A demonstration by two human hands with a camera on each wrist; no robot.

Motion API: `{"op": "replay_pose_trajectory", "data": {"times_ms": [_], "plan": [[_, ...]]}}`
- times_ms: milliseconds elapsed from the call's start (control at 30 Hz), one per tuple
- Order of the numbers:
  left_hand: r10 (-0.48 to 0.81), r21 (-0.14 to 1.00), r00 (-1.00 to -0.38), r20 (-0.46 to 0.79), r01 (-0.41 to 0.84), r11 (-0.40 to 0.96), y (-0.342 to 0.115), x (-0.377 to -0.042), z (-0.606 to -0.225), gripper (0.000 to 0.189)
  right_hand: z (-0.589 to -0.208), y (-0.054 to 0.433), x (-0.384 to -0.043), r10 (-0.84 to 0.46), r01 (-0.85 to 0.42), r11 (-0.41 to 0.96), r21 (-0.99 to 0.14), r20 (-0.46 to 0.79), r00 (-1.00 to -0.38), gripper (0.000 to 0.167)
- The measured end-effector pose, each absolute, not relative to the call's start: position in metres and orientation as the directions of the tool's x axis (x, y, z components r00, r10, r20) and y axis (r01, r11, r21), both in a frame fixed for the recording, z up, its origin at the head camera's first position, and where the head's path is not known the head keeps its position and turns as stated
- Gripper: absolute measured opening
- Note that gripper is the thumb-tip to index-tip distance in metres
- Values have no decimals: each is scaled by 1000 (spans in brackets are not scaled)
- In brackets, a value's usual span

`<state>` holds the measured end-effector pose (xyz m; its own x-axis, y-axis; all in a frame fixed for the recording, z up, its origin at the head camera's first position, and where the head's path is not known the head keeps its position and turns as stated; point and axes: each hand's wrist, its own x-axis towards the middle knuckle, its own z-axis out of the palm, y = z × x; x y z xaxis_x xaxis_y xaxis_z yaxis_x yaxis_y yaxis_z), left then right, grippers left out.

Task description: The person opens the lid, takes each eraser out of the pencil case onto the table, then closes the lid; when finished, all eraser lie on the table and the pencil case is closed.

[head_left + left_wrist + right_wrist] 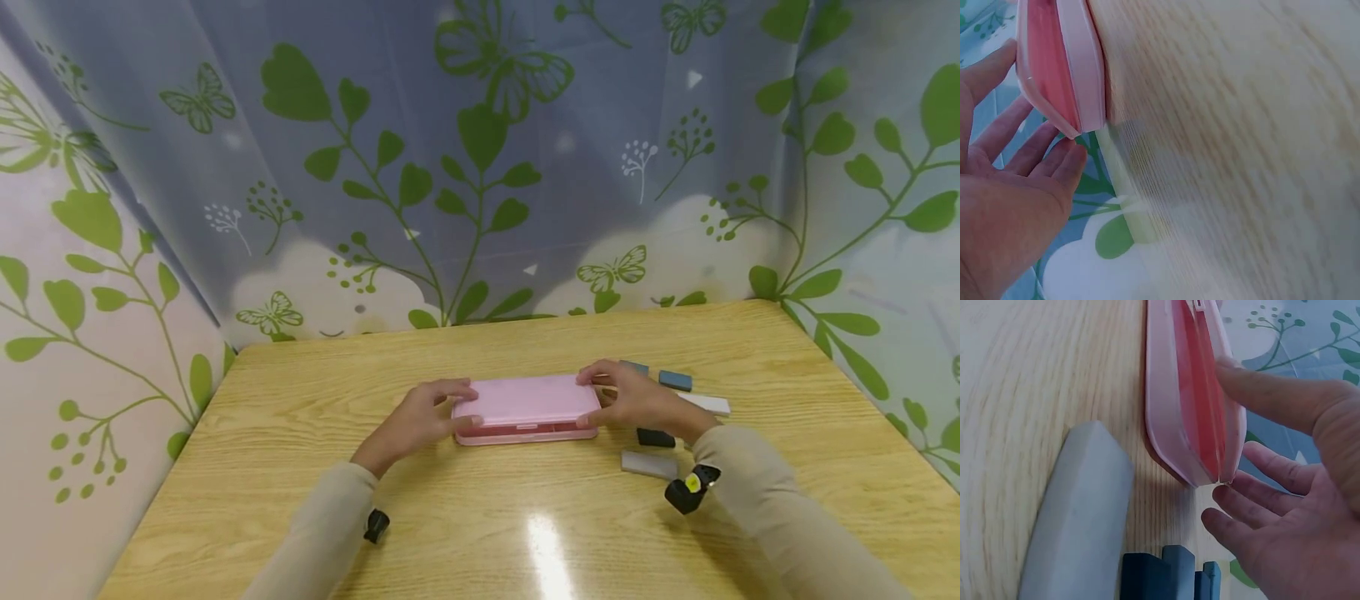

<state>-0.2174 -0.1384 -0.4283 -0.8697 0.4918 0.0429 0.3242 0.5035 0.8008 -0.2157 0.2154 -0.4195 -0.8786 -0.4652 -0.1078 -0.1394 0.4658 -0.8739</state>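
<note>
A pink pencil case [527,402] lies on the table between the two hands, its lid raised slightly along the front so a strip of the darker pink inside shows. At its left end the left hand [414,423] holds the lid, thumb in front and fingers toward the back. The right hand [637,402] holds the lid's right end in the same way. In the left wrist view, the left fingertips [1071,150] are right at the corner of the lid. The right thumb [1272,390] lies against the lid's front edge in the right wrist view.
Several small rectangular blocks lie right of the case, around the right forearm: a grey block [648,464], a black block [656,437], a white block [707,405] and a blue block [675,381]. A leaf-patterned curtain [480,208] encloses the wooden table [450,533] at the back and sides.
</note>
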Motion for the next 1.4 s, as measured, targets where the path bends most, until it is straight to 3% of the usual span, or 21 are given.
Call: {"op": "replay_pose_trajectory", "data": {"times_ms": [400, 967, 1400], "plan": [[507, 709, -861, 49, 387, 589, -131, -215, -431, 52, -425, 211, -215, -477, -325, 586, -742, 7, -879, 59], [471, 631, -882, 5, 368, 683, -129, -216, -432, 52, -424, 201, -210, -453, -402, 716, -571, 58, -890, 50], [456, 621, -890, 13, 365, 694, -127, -213, -432, 47, -424, 197, -209, -453, -418, 734, -535, 72, -888, 51]]}}
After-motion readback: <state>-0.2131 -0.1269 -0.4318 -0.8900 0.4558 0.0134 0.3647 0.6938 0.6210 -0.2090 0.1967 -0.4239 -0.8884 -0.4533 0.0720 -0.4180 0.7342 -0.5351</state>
